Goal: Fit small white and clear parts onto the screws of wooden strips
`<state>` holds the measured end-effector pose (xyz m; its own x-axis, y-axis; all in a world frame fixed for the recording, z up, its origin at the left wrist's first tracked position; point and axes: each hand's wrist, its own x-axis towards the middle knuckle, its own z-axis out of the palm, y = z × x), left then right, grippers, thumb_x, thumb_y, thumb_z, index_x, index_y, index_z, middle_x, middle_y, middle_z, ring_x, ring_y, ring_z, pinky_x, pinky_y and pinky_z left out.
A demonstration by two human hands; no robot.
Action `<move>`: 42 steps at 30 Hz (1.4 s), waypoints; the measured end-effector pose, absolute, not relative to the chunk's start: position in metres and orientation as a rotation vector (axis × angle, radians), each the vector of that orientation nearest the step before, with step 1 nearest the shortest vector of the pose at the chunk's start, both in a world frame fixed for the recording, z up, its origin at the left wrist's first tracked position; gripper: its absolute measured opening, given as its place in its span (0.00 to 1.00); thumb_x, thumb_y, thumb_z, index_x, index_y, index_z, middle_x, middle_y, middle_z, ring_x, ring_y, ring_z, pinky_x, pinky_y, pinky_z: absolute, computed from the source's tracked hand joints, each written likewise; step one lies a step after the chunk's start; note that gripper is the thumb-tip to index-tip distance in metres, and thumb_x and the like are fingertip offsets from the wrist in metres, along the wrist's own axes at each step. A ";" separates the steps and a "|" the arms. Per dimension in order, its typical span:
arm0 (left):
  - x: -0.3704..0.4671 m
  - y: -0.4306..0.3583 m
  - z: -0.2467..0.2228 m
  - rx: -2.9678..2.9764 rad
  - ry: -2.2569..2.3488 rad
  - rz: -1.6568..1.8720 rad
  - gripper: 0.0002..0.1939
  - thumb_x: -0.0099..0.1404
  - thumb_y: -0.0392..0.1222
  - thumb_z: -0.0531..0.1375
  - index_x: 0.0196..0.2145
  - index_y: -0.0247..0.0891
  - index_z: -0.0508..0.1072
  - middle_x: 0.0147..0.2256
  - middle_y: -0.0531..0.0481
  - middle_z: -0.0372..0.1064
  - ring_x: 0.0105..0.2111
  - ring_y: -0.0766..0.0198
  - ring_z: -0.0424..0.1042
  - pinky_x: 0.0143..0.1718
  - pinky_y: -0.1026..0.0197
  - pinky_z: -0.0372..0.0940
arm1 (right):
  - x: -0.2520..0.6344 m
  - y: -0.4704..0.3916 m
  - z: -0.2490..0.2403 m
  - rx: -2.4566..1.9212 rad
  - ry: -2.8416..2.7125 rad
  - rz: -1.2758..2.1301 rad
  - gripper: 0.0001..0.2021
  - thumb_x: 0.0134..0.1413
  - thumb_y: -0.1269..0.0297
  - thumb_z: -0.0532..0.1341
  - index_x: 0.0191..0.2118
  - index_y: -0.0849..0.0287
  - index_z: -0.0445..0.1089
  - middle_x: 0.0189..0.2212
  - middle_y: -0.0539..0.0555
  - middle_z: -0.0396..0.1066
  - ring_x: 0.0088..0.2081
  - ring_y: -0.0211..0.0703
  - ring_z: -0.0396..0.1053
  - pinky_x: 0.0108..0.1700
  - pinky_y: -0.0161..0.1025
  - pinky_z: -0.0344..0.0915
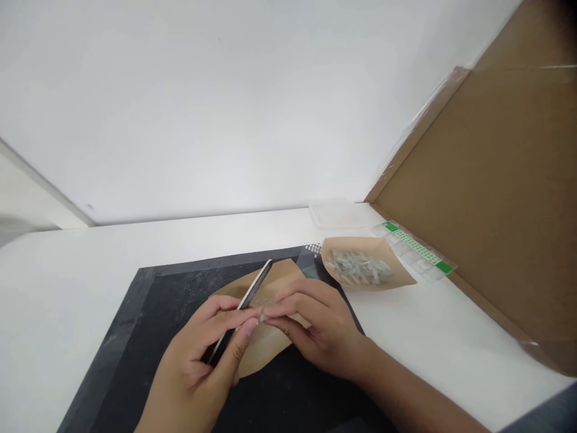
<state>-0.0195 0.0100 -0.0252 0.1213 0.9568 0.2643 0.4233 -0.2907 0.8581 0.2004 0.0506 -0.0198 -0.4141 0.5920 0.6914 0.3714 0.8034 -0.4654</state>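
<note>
My left hand is closed around a slim nail file, dark on its face with a pale edge, which slants up to the right. Its thumb and index finger also come together at a tiny translucent piece. From the other side, the fingertips of my right hand pinch the same piece, mostly covering it. Both hands are above a brown paper tray, partly hidden by them, with pale bits or dust inside.
A black mat lies on the white table. To the right, another brown paper tray holds many clear slivers. Beyond are a clear plastic lid and a compartment case with a green label. A cardboard panel stands at right.
</note>
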 end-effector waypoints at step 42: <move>-0.028 0.008 -0.020 2.252 1.422 1.223 0.07 0.73 0.43 0.61 0.45 0.44 0.79 0.47 0.46 0.75 0.49 0.57 0.78 0.33 0.66 0.75 | 0.380 0.121 -0.025 -2.224 -1.886 0.061 0.11 0.58 0.50 0.65 0.34 0.48 0.83 0.37 0.55 0.81 0.40 0.50 0.74 0.31 0.39 0.58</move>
